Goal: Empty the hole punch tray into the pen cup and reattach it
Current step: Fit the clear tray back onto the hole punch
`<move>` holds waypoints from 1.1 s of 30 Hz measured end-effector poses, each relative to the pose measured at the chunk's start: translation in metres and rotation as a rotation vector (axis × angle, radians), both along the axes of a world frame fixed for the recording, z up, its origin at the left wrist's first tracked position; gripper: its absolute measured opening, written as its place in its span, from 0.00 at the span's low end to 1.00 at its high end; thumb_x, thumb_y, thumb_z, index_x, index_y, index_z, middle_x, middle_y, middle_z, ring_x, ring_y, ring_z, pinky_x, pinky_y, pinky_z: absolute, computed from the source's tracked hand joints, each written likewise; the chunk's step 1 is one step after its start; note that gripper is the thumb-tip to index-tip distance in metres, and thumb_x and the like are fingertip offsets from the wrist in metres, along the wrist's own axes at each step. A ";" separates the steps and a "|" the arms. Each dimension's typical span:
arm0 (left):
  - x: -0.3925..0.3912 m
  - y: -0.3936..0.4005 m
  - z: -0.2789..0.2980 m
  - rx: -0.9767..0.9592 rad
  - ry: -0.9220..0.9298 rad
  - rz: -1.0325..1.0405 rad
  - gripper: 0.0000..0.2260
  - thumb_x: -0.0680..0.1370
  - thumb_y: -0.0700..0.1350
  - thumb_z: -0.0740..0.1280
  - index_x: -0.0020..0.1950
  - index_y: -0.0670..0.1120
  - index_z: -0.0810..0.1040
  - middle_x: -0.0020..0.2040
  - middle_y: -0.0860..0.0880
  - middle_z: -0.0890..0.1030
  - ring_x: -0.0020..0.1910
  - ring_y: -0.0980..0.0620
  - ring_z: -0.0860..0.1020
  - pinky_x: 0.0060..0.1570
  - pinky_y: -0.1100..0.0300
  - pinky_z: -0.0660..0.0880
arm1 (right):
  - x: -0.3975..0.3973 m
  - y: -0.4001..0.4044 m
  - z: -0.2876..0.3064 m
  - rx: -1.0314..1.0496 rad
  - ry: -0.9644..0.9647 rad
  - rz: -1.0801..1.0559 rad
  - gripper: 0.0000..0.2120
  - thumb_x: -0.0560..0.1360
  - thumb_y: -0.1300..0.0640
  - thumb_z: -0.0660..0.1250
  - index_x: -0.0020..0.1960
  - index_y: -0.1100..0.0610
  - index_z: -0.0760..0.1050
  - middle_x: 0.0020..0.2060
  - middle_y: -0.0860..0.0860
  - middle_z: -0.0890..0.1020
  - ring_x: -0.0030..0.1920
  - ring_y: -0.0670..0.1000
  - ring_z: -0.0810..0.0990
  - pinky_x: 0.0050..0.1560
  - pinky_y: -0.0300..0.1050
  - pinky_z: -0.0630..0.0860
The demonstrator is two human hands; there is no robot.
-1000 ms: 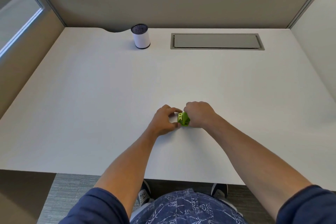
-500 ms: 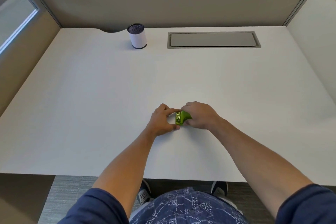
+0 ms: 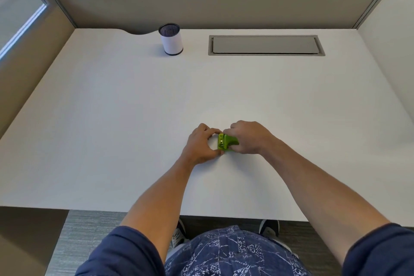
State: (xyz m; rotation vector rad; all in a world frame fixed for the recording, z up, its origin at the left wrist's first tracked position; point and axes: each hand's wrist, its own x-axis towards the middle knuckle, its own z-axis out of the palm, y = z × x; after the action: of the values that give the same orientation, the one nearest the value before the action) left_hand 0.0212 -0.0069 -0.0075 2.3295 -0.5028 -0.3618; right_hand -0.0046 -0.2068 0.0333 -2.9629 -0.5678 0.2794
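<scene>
A small green hole punch [image 3: 226, 142] lies on the white desk [image 3: 134, 119] near its front middle. My right hand [image 3: 248, 138] covers and grips its right part. My left hand [image 3: 201, 145] pinches its left end between thumb and forefinger. Whether the tray is on or off the punch is hidden by the fingers. The pen cup [image 3: 171, 39], white with a dark mesh rim, stands upright at the back of the desk, far from both hands.
A grey cable flap [image 3: 265, 45] is set into the desk at the back right of the cup. Partition walls close the desk at the back and both sides. The desk's front edge runs just above my lap.
Both hands have stayed on the punch in the same spot. The punch has turned a little between the fingers, showing more of its left end.
</scene>
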 end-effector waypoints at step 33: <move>-0.001 -0.005 -0.004 0.033 -0.024 0.028 0.21 0.66 0.57 0.79 0.58 0.61 0.81 0.51 0.52 0.74 0.51 0.53 0.75 0.56 0.55 0.72 | -0.018 -0.048 -0.014 0.621 0.243 -0.416 0.21 0.63 0.55 0.84 0.54 0.54 0.85 0.51 0.48 0.81 0.50 0.49 0.78 0.49 0.38 0.73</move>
State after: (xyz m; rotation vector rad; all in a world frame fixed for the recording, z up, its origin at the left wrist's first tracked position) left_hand 0.0199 -0.0117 -0.0118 2.3728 -0.4791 -0.3313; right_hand -0.0224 -0.2547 0.0196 -2.3204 0.0097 0.3376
